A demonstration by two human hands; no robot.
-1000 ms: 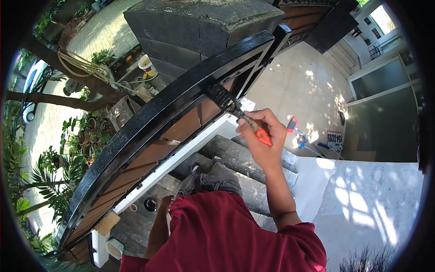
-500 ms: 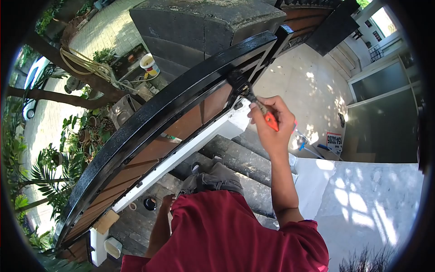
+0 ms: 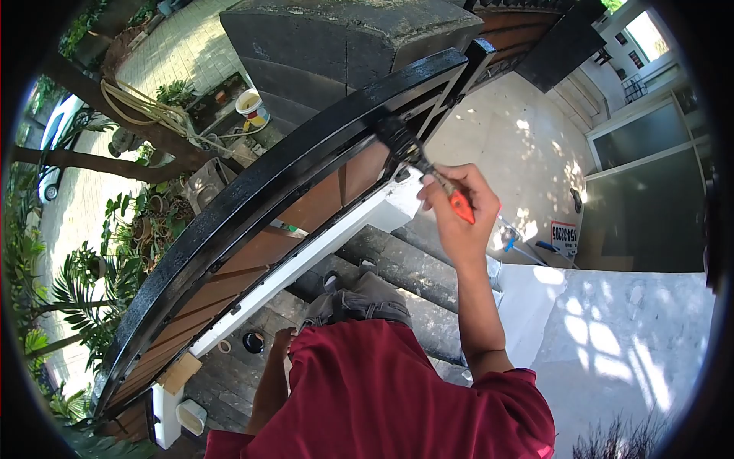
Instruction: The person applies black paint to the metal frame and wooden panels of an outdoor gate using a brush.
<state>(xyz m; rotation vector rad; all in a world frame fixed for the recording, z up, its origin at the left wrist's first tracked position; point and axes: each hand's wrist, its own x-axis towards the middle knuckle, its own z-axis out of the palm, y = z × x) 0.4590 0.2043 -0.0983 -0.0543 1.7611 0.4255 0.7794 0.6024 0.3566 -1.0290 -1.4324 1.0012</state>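
My right hand [image 3: 465, 200] is closed round the red-tipped handle of a paintbrush [image 3: 459, 203]. The brush's dark bristles touch the side of the glossy black curved railing [image 3: 260, 168], close to its upper end. Below the railing's top bar are brown panels [image 3: 313, 206]. My left hand [image 3: 284, 339] hangs low by my left side, partly hidden by my red shirt, and its fingers are too small to make out.
Dark steps [image 3: 405, 268] run beneath me beside a white ledge [image 3: 306, 268]. A round black container [image 3: 253, 342] and a white tub [image 3: 191, 417] stand at lower left. A paint bucket [image 3: 250, 104] is beyond the railing, near a dark stone block [image 3: 306, 46].
The brush head has shifted slightly left along the railing. My right hand has moved very little, and my left hand stays low.
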